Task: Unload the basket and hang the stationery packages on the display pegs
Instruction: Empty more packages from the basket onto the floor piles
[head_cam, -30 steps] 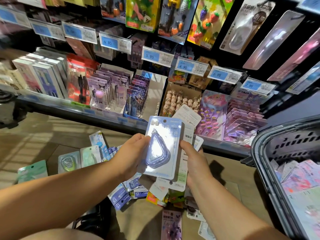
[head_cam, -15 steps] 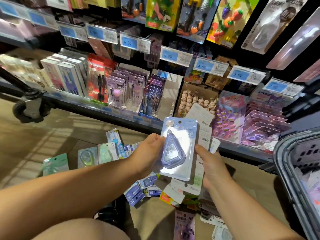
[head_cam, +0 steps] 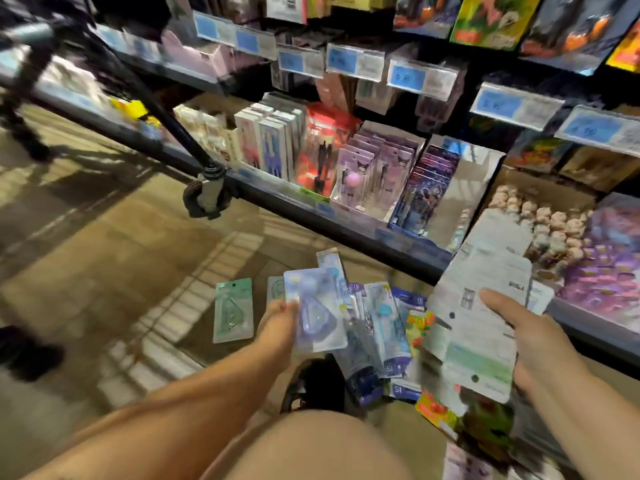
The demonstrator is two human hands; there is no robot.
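Left grip (head_cam: 277, 323) is closed on a lilac blister pack (head_cam: 317, 313). Its thumb lies on the front of the pack's left edge, and the other fingers are hidden behind it. The pack has a clear triangular bubble and is held almost upright, a little tilted. From my screen it covers the left edge of the floor pile (head_cam: 388, 327).

Far left of the floor pile and further back, a caster wheel (head_cam: 204, 199) stands on the wooden floor (head_cam: 104, 254) under a slanted black leg. Just left of the pile, a green pack (head_cam: 232, 310) lies flat on the floor, apart from the others.

The pile itself is many flat packs that overlap, blue, white and some yellow-orange. A few show the number 15; the other print is too blurred for me to read. On the near side of the pile I see a black shoe (head_cam: 318, 386) and the person's bare knee (head_cam: 311, 445).

Behind the pile runs the bottom shelf (head_cam: 346, 223) with open boxes of carded goods, and above these hang blue price tags (head_cam: 420, 76).

Right of the pile and higher, the right grip (head_cam: 540, 344) holds a fan of white cards (head_cam: 481, 289) with the printed backs toward me. The thumb lies straight across them, and the fingers underneath are hidden.
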